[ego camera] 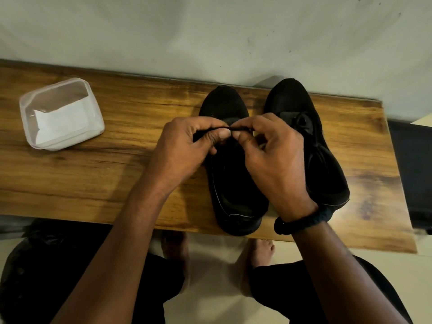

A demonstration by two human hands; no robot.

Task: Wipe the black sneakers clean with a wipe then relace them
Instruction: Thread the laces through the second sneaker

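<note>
Two black sneakers stand side by side on a wooden table [117,178], toes pointing away from me. Over the left sneaker [233,183] my left hand [187,146] and my right hand [271,150] meet, each pinching a thin black lace [228,128] between thumb and fingers. The lace runs level between the two hands, just behind the toe cap. My hands hide that shoe's eyelets and tongue. The right sneaker [311,127] has its lace threaded and bunched near the tongue. White wipes [62,123] lie in a clear plastic tub [28,118] at the table's left.
A pale wall runs along the table's far edge. A dark object [411,174] stands off the table's right end. Below the near edge are my bare feet [261,251] on a light floor and my dark trousers. A black band circles my right wrist.
</note>
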